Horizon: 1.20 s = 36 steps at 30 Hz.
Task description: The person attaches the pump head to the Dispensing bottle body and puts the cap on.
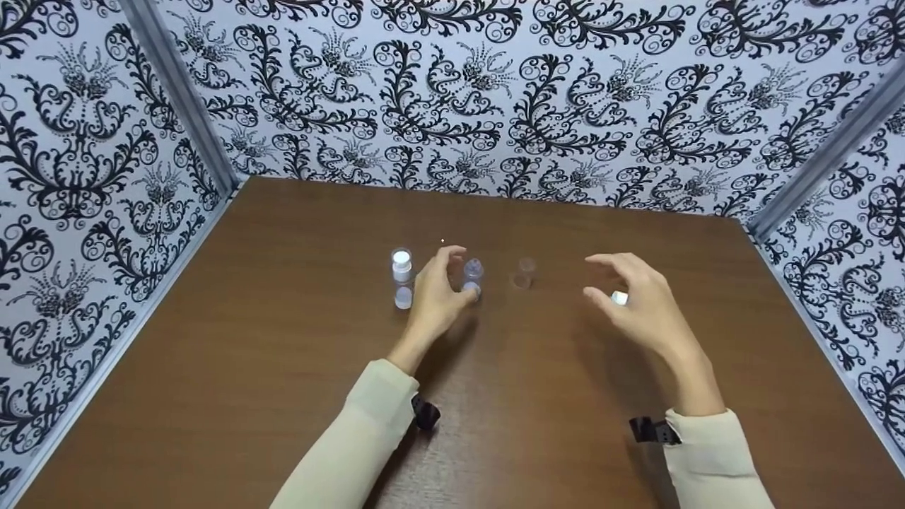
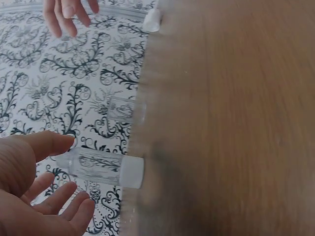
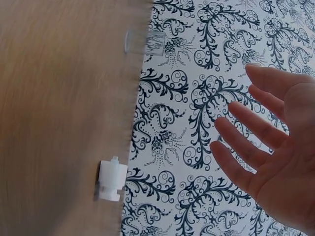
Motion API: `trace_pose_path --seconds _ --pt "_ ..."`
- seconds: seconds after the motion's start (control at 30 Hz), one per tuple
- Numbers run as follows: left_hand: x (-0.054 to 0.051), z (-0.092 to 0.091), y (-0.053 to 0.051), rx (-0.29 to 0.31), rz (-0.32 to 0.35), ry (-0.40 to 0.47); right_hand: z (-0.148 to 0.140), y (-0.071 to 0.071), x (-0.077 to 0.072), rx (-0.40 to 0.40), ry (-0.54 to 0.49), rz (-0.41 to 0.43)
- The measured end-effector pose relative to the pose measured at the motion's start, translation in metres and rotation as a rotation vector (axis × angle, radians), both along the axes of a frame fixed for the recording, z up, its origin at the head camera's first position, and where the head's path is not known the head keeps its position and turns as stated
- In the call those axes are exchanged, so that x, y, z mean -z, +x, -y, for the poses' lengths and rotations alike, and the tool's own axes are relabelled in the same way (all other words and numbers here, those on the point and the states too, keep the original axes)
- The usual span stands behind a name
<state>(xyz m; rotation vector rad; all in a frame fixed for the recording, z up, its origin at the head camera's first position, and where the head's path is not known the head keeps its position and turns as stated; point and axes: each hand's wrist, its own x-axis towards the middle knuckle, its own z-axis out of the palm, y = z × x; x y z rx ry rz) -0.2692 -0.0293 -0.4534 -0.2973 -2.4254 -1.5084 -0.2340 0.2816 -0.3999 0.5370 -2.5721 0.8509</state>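
A clear bottle (image 1: 474, 271) with a white base (image 2: 132, 172) stands upright on the table. My left hand (image 1: 437, 293) is right beside it, thumb and fingers apart around its upper part; in the left wrist view no firm grip shows. Further right my right hand (image 1: 643, 300) hovers with fingers spread and holds nothing. Behind its thumb sits a small white pump top (image 3: 111, 178), partly hidden in the head view. Between the hands a clear cap (image 1: 524, 274) stands on the table.
Left of my left hand stands another clear bottle with a white pump top (image 1: 401, 276). The brown table (image 1: 283, 396) is bounded by patterned walls (image 1: 452, 92) at the back and sides.
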Motion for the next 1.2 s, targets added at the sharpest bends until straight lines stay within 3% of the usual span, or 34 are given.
trace_pose_path --seconds 0.37,0.67,1.2 --pt "0.009 -0.008 -0.013 0.007 0.111 -0.011 -0.007 0.001 0.001 -0.023 0.018 -0.022" --pt "0.017 -0.010 -0.021 -0.004 0.136 -0.044 -0.010 0.002 0.004 -0.022 0.032 -0.012" --pt "0.021 -0.008 -0.023 0.021 0.183 -0.123 -0.011 0.003 0.005 -0.021 0.035 -0.013"
